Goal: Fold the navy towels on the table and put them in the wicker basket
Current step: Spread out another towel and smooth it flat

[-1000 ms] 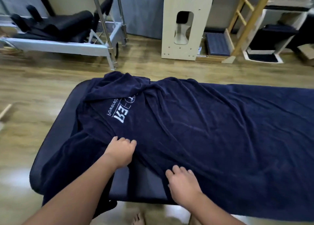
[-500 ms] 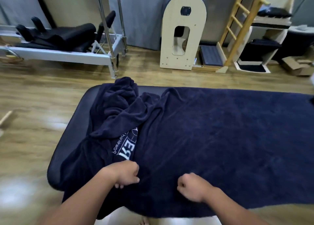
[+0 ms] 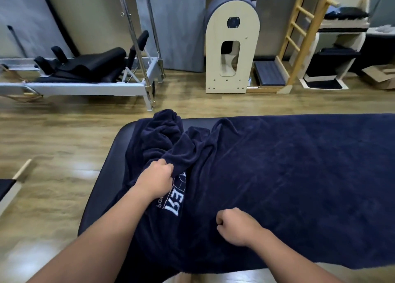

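Spreading the navy towel flat across the padded bench is, in our judgement, the step in hand, and no fold has yet been made. The towel covers most of the bench top and hangs over its near edge; its left end is bunched into a ridge of folds toward the far left corner, with a white printed logo showing between the two hands. We see the left hand with fingers curled into the bunched cloth just beyond the logo, gripping it. The right hand lies knuckles-up near the front edge, fingers curled tight; it appears to pinch the fabric, though the pinch itself is hidden beneath the fist. To do this well, we would draw the bunched end outward to the left, keep the front edge held taut, and smooth the ridge before bringing any edges together. As for containers, no wicker basket appears in this view, so we cannot report its contents.
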Tool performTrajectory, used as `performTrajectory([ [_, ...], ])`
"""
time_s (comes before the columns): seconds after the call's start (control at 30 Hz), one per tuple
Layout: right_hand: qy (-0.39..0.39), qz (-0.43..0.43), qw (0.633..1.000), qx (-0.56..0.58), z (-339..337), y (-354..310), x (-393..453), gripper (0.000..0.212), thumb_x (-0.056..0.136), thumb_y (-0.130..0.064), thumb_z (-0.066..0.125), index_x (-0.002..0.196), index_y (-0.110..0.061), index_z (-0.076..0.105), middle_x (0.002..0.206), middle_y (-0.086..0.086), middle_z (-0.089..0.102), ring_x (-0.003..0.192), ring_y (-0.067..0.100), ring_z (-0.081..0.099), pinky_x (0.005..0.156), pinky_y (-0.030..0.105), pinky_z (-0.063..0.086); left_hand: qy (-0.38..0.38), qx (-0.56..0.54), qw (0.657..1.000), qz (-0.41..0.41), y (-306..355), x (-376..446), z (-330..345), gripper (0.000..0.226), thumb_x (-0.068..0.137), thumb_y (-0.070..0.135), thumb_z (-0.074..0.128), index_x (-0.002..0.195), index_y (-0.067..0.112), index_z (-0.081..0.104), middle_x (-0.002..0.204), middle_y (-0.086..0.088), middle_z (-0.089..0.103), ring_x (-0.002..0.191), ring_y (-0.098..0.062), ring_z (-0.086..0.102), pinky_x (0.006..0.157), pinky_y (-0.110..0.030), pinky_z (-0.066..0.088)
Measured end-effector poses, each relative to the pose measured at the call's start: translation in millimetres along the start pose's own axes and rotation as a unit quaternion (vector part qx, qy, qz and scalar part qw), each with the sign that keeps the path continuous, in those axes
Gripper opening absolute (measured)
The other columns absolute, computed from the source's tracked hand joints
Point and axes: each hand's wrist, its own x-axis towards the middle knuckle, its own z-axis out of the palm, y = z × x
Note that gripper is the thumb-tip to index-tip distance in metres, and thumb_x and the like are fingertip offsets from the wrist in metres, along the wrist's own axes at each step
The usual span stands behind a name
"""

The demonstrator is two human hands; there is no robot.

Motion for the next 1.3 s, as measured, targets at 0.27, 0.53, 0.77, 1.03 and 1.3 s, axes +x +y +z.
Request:
performTrajectory([
  [0.27,0.018,-0.091,0.996,0.016,-22.8,-107.2,57.0,0.029,0.096,-0.03,0.052,0.124,-0.022,0.054,0.117,0.007,0.058,0.107,0.032,0.059,0.085,0.041,0.051,-0.083,-0.057,0.994,0.034,-25.3,98.8,-6.0,0.052,0.099,0.032,0.048,0.15,0.028,0.034,0.138,-0.014,0.047,0.124,-0.039,0.048,0.102,-0.05,0.045],
  [0.53,-0.062,-0.096,0.993,0.03,-28.5,-182.5,102.8,0.08,0.099,-0.059,0.045,0.13,-0.074,-0.027,0.138,0.024,0.046,0.12,0.042,0.053,0.095,0.05,0.046,-0.202,-0.045,0.974,0.09,-26.5,167.0,-7.4,0.065,0.088,0.035,0.066,0.148,0.036,0.041,0.14,-0.007,0.052,0.119,-0.03,0.058,0.101,-0.042,0.049],
  [0.77,0.048,-0.027,0.994,0.095,-17.4,-175.7,114.7,0.053,0.1,-0.061,0.039,0.117,-0.014,0.057,0.113,0.01,0.058,0.104,0.034,0.059,0.086,0.047,0.052,-0.104,-0.197,0.972,0.08,-22.0,184.5,-14.3,0.018,0.084,0.02,0.068,0.068,0.013,0.074,0.078,0.006,0.074,0.079,-0.012,0.067,0.078,-0.029,0.055],
  [1.03,0.164,0.118,0.973,0.107,-20.7,-109.2,84.9,0.031,0.088,-0.043,0.06,0.07,-0.021,0.046,0.078,-0.005,0.058,0.078,0.019,0.059,0.069,0.031,0.049,-0.112,-0.046,0.99,0.067,-31.4,183.7,-35.7,0.029,0.077,0.02,0.048,0.097,0.024,0.068,0.091,0.0,0.068,0.078,-0.023,0.065,0.073,-0.039,0.058],
  [1.3,0.188,0.18,0.921,0.29,-7.8,-33.1,30.7,0.04,0.074,0.007,0.048,0.074,-0.033,0.054,0.078,-0.014,0.061,0.068,0.001,0.054,0.064,0.015,0.045,-0.154,0.25,0.92,0.261,9.8,191.6,-16.3,0.076,0.095,0.026,0.051,0.15,0.063,0.013,0.144,-0.012,0.027,0.134,-0.033,0.029,0.1,-0.045,0.037],
])
